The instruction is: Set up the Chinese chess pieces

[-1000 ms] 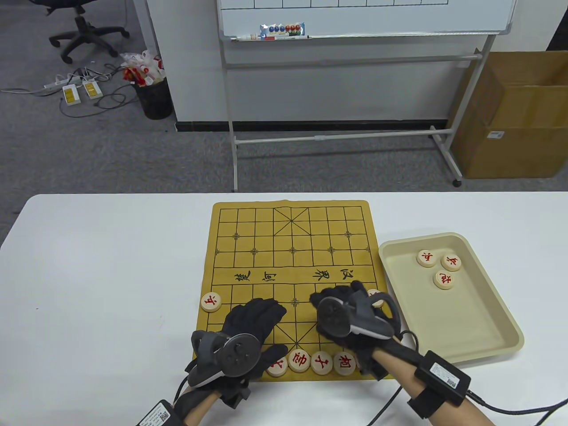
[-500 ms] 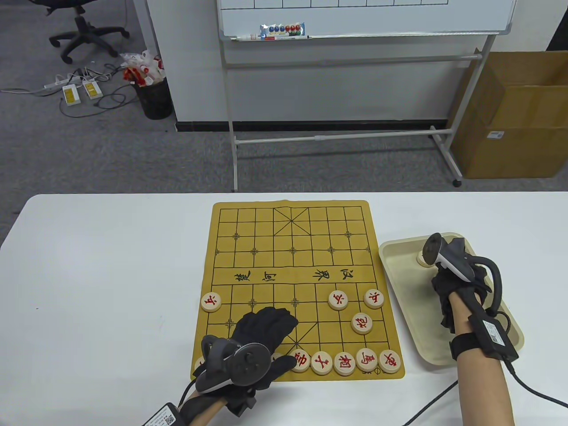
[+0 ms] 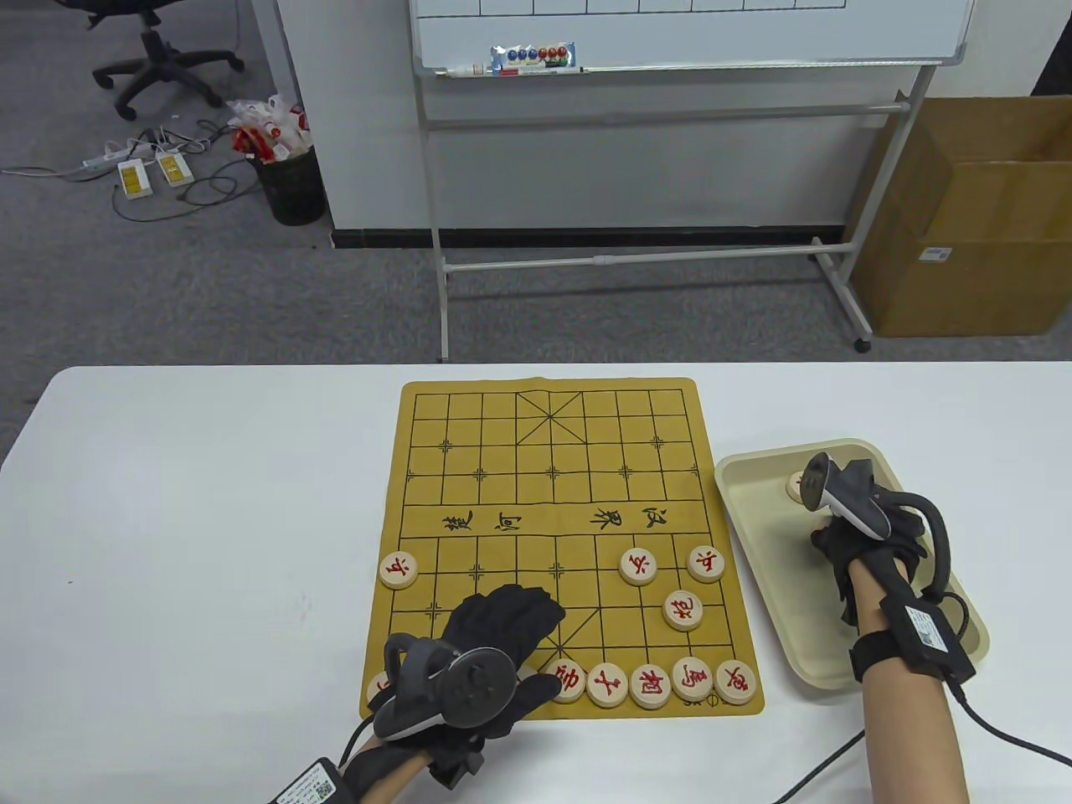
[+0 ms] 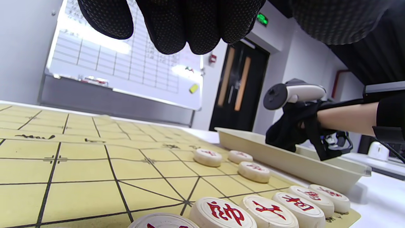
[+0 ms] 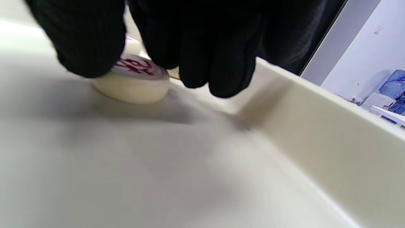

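Observation:
The yellow chess board lies mid-table. Several red-lettered wooden pieces line its near edge, and three more stand on its right side. One piece sits at the board's left edge. My right hand is inside the beige tray. In the right wrist view its thumb and fingers pinch a tray piece that lies on the tray floor. Another tray piece peeks out beside the tracker. My left hand rests open and empty over the board's near left; its fingers hang above the board.
The tray stands right of the board, close to its edge. Beyond the table stand a whiteboard on a wheeled frame, a cardboard box at right, and a waste bin on the carpet.
My right hand moved from the board's right side into the tray and closed on a piece there, leaving pieces on the board. My left hand hardly moved.

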